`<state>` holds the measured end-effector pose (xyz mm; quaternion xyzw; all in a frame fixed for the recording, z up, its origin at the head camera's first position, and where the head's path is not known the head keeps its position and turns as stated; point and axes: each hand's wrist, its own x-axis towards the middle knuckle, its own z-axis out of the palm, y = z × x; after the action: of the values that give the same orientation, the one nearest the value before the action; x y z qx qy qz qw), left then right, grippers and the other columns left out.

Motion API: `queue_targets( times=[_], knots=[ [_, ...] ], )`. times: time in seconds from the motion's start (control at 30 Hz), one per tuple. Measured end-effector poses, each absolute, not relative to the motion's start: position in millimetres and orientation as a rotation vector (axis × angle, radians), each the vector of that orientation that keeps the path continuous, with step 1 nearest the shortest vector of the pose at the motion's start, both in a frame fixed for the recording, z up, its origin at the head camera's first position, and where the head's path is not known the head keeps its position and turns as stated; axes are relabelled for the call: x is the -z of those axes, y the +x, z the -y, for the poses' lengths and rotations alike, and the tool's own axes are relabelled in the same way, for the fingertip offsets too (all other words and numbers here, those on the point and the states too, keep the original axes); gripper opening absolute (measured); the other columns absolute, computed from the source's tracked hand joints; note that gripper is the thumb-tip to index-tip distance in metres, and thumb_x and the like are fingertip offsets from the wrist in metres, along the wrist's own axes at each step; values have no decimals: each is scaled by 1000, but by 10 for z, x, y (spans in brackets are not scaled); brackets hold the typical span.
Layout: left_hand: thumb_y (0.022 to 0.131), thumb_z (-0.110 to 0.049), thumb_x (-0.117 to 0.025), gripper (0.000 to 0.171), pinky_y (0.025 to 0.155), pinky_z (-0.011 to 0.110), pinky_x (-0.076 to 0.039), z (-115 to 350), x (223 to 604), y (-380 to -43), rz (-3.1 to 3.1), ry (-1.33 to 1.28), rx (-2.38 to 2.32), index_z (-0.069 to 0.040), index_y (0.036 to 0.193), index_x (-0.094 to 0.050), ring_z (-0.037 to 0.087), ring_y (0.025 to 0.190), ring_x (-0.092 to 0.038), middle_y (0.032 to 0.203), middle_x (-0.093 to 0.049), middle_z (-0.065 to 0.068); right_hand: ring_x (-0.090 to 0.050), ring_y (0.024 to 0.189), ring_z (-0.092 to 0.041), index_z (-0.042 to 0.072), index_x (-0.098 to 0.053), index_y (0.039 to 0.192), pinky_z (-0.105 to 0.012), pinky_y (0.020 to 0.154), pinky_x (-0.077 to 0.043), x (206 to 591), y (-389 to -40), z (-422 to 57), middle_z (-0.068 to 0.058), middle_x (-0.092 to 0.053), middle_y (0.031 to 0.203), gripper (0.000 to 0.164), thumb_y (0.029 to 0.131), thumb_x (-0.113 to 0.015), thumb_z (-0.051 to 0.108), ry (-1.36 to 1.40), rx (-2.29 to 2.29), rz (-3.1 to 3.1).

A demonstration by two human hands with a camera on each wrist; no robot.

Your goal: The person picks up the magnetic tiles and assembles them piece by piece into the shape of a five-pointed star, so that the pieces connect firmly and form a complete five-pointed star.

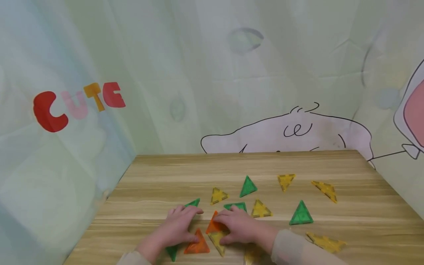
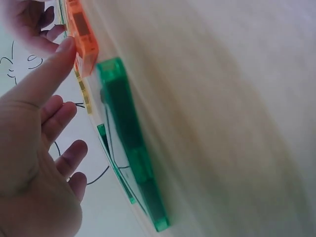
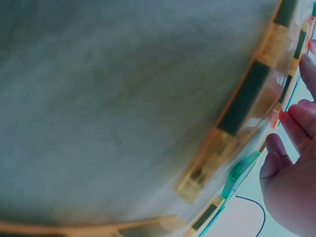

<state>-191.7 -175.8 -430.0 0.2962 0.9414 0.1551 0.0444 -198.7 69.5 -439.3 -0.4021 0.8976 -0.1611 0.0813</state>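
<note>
1. The left hand [image 1: 177,227] was spread wide, thumb touching the nearer orange translucent triangular tile [image 1: 201,248] on the wooden surface [image 1: 159,169]!
2. The right hand [image 1: 243,226], loosely parted, had fingertips on the farther orange translucent triangular tile [image 1: 211,226], thumb on a yellow translucent triangular tile [image 1: 216,241]!
3. A green translucent triangular tile [image 1: 241,206] lay just beyond the right hand!

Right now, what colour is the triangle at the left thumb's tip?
Orange triangle, clearest in the head view.
</note>
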Motion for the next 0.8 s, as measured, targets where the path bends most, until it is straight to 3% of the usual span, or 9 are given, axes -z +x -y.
queue_targets(
  times=[0.3, 0.53, 0.8],
  knots=[
    [64, -52, -78, 76, 87, 43, -32, 1649, 4336, -1913, -2858, 945, -459, -16, 125, -51, 22, 108, -44, 125, -54, -3, -46, 105, -16, 16, -54, 132, -31, 90, -40, 4402, -1956, -654, 4, -51, 132, 56, 84, -66, 44, -1202, 471, -2709],
    [68, -52, -77, 70, 89, 44, -31, 1637, 4344, -1928, -2809, 927, -525, -19, 125, -51, 23, 113, -42, 126, -53, -6, -44, 122, -22, 15, -53, 132, -40, 100, -35, 4422, -1983, -718, 2, -51, 133, 57, 84, -67, 41, -1151, 595, -2680],
    [72, -40, -78, 63, 93, 45, -29, 1578, 4323, -1927, -2676, 1026, -600, -22, 127, -53, 19, 114, -41, 128, -52, -12, -42, 126, -23, 9, -53, 131, -51, 104, -26, 4429, -2024, -921, -4, -51, 134, 56, 85, -67, 38, -1094, 742, -2668]
  ],
)
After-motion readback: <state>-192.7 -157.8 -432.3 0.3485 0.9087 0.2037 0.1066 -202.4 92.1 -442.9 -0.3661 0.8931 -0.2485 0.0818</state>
